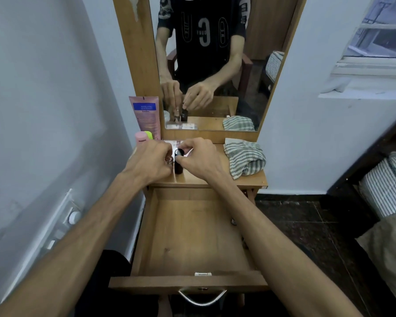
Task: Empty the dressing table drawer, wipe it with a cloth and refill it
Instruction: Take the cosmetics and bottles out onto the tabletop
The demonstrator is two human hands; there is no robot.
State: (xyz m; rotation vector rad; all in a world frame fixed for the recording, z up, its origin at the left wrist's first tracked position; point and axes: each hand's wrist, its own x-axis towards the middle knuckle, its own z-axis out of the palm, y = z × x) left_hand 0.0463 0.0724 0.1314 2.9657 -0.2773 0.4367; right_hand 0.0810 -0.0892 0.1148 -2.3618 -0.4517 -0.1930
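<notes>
1. The drawer (192, 236) of the dressing table (249, 181) is standing pulled out toward the person, and its wooden bottom is showing bare.
2. The left hand (151, 161) is curling its fingers around a small clear bottle (169, 159) on the table top.
3. The right hand (199, 156) is pinching the black cap of a dark bottle (178, 164), which is standing upright just beside the clear one.
4. The two hands are working close together, each one gripping its own bottle.
5. A striped cloth (245, 160) is lying crumpled on the right part of the table top, apart from the hands.
6. A pink tube (146, 115) is leaning at the mirror (215, 65) frame, and a pink bottle (141, 138) is standing below it.
</notes>
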